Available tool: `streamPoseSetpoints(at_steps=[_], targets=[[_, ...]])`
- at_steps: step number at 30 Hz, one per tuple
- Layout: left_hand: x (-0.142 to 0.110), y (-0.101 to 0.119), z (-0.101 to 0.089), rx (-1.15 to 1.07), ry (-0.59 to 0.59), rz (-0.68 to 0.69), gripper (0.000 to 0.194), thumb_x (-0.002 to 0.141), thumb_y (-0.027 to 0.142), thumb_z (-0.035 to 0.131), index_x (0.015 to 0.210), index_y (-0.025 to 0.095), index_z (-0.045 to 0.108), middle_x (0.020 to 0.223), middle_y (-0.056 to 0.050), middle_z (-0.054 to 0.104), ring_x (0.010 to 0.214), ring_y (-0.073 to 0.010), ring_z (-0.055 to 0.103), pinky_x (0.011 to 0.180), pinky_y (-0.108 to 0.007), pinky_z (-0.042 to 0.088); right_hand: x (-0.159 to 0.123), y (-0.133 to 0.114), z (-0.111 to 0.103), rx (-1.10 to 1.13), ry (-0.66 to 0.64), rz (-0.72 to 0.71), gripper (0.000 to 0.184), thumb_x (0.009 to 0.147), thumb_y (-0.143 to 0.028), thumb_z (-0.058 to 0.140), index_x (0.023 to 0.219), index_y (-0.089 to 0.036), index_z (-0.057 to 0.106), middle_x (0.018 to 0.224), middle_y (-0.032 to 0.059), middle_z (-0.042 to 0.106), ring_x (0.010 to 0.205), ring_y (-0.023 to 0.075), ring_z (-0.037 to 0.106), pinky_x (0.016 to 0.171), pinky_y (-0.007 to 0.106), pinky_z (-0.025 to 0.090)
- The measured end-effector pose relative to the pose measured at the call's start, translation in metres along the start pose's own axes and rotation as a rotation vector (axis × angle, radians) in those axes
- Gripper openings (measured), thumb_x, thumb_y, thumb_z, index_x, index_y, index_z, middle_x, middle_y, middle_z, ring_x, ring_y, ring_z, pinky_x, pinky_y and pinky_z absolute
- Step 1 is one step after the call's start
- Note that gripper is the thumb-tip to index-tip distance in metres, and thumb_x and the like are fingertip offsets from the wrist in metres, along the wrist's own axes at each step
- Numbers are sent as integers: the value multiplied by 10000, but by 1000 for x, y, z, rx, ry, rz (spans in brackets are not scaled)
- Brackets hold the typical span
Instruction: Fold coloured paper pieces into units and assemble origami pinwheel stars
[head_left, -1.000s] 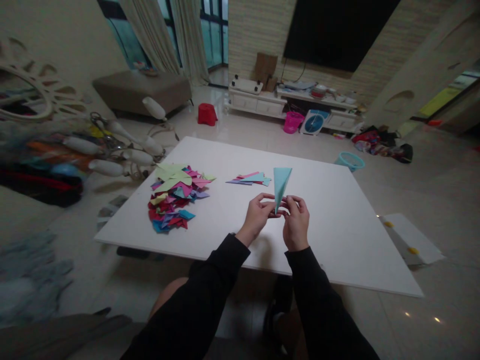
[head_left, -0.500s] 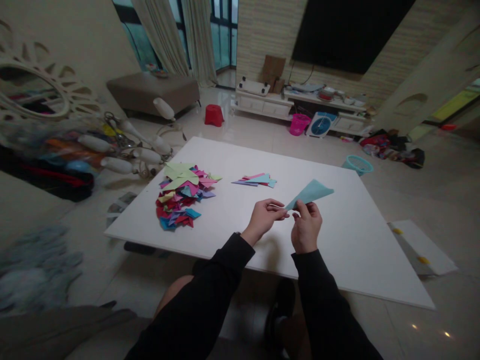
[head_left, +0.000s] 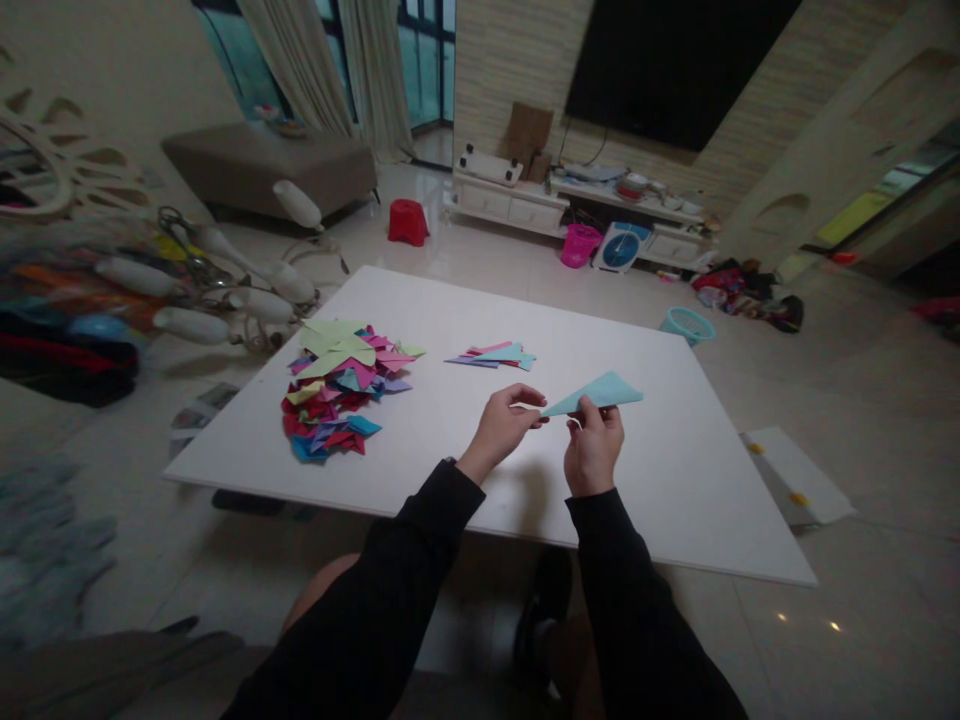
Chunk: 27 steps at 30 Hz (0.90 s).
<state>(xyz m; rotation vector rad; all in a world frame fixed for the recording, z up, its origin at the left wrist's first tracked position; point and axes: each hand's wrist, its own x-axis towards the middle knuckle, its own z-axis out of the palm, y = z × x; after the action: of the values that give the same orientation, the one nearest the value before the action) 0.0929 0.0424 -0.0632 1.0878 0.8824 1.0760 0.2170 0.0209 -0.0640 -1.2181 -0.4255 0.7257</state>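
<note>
Light-blue folded paper [head_left: 611,388], shaped like a long narrow cone or kite, is held above the white table [head_left: 450,460]. My right hand [head_left: 594,450] pinches its lower edge near the middle, thumb towards me and fingertips behind. At the pointed left end is my left hand [head_left: 501,428], its thumb and curled fingers around the tip; how firmly they grip cannot be made out. Beyond my hands lies a small stack of slim folded papers [head_left: 495,355] in blue, pink and purple. A heap of colourful folded paper pieces [head_left: 337,390] covers the table's left part, pale-green ones on top.
A lamp with several white shades [head_left: 262,300] stands close to the table's left edge. On the floor are a red stool [head_left: 408,222], a pink bin [head_left: 580,245], a blue basket [head_left: 688,325] and a white board [head_left: 799,475] to the right.
The blue paper has tipped flatter, and its wide end now sits lower. My left fingers have spread slightly at its point. The whole view has shifted a little.
</note>
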Motion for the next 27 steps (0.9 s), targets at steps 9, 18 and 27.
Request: streamPoseSetpoints(at_steps=[9, 18, 27], targets=[[-9, 4, 4, 383, 18, 346, 92, 779, 118, 696, 787, 199, 737, 801, -36, 703, 745, -153, 637, 733, -281, 509, -3, -2, 2, -44, -59, 21, 313, 700, -415, 710, 838, -229, 499, 764, -67, 584, 652, 102, 590, 591, 229, 385], [1, -5, -2, -316, 69, -178, 356, 564, 268, 919, 830, 109, 745, 708, -64, 720, 671, -141, 669, 678, -272, 510, -8, -8, 2, -9, -157, 26, 425, 719, -509, 776, 965, -232, 569, 981, -15, 644, 836, 138, 640, 679, 258, 425], [-1, -5, -6, -134, -86, -196, 278, 606, 238, 916, 780, 99, 749, 645, -74, 714, 613, -150, 671, 632, -279, 544, 4, 2, -5, -73, -49, -223, 325, 671, -410, 844, 782, -170, 654, 705, -29, 639, 588, 101, 502, 581, 264, 364]])
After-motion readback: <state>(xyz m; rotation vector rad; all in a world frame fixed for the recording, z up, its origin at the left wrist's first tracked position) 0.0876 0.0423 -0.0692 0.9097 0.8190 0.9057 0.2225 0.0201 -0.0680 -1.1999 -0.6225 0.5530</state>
